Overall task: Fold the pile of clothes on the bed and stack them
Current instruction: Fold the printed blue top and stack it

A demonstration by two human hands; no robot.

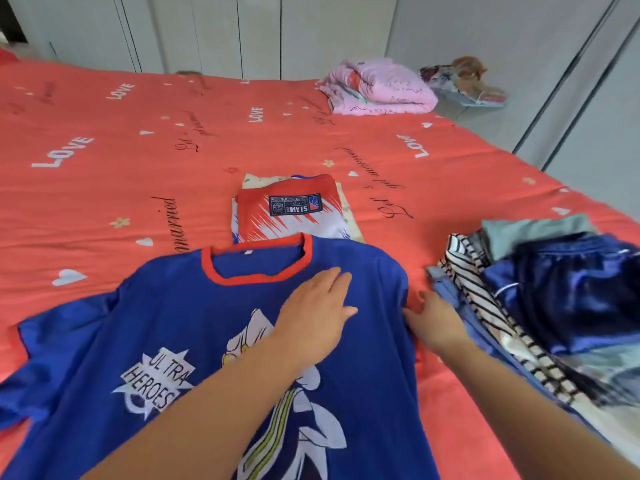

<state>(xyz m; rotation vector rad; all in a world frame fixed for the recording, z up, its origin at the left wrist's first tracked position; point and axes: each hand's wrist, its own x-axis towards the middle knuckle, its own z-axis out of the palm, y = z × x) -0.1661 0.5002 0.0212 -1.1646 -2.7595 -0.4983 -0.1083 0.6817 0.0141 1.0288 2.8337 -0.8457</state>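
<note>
Blue shirt [207, 323] lies spread face up at the near edge of the bed [104, 188], collar pointing away, ready for a first fold. The left hand [313, 315] rests flat and open on the chest, likely to pin the cloth, while the right hand [434, 322] pinches the sleeve edge, probably to bring it inward. A folded stack [287, 211] sits just beyond the collar; the unfolded pile [554, 289] crowds the right edge, just beside that sleeve

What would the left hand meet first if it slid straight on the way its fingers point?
The left hand lies on the blue red-collared T-shirt; past its shoulder comes probably only bare red printed bedsheet.
</note>
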